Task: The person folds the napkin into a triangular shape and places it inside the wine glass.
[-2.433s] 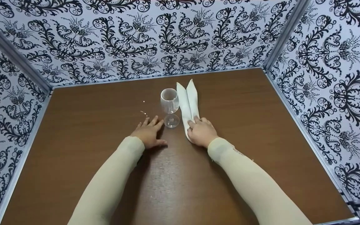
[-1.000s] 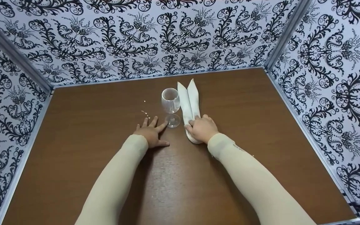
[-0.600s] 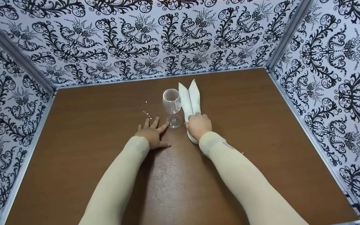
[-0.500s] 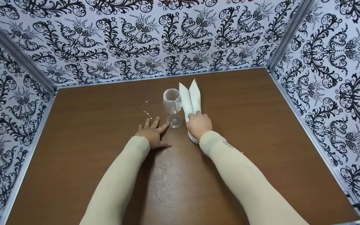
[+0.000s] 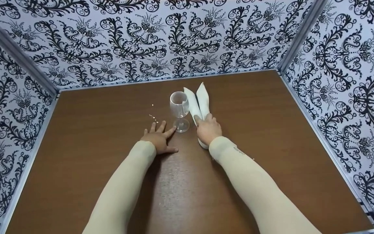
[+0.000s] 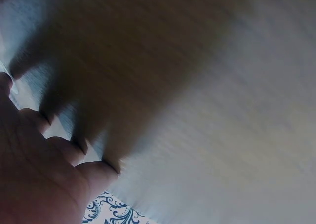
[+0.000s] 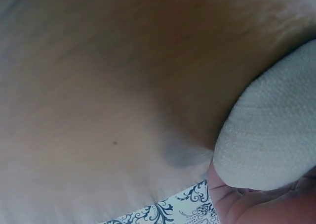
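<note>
White napkin (image 5: 199, 104), already folded into two points, is gripped at its near end by the right hand (image 5: 208, 129). Just left of it stands the empty glass (image 5: 179, 110); the left hand (image 5: 157, 138) lies flat, fingertip touching its foot. Napkin isn't in the glass yet.

Wine glass (image 5: 179, 109) standing between both hands, blocking the middle; folded napkin (image 5: 200, 100) just beside it; broad worktop (image 5: 271, 130) lying open either side.

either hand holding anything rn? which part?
Right hand grips the folded white napkin near its lower, folded end. Left hand holds nothing; it lies flat on the table, fingertip at the wine glass base.
</note>
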### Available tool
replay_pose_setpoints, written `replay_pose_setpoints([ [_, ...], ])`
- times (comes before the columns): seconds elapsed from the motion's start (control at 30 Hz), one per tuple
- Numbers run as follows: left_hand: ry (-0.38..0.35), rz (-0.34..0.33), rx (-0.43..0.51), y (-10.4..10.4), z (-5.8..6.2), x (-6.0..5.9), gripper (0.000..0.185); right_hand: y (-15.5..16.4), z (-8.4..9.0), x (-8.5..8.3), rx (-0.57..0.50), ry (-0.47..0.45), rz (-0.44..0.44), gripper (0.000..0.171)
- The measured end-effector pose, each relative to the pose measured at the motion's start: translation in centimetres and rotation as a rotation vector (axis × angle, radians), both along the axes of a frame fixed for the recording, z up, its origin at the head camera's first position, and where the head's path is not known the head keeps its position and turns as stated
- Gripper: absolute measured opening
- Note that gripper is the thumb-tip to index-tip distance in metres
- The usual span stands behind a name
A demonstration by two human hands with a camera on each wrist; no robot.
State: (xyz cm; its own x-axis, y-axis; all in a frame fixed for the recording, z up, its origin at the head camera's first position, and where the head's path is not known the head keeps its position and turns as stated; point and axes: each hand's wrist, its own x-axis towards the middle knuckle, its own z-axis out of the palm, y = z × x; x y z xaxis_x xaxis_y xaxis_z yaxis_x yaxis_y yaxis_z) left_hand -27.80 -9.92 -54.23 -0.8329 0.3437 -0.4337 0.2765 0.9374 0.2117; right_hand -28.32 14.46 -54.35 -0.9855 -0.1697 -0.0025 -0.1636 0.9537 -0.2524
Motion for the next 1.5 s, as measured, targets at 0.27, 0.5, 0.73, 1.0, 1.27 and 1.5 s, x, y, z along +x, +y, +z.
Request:
replay_pose_setpoints([
  [0.27,0.021,-0.014,-0.020,0.1,0.6,0.4,0.103,0.1,0.4,-0.3,0.049,-0.112,0.003,0.055],
  [0.5,0.029,-0.015,-0.019,-0.1,0.1,0.2,0.104,0.0,0.8,-0.4,0.069,-0.156,-0.007,0.059],
  [0.73,0.047,-0.023,-0.015,-0.3,-0.8,-0.2,0.105,0.0,0.7,-0.7,0.118,-0.162,0.028,0.044],
  [1.0,0.041,-0.017,-0.025,-0.3,-0.8,-0.2,0.105,0.4,1.6,-0.6,-0.016,-0.234,-0.028,0.044],
  [1.27,0.014,-0.013,-0.032,0.3,1.0,0.7,0.102,0.7,1.6,-1.0,0.028,-0.208,-0.039,0.041],
  [1.5,0.026,-0.016,-0.035,0.4,1.1,0.8,0.101,1.0,0.6,-1.4,-0.018,-0.134,-0.120,0.037],
])
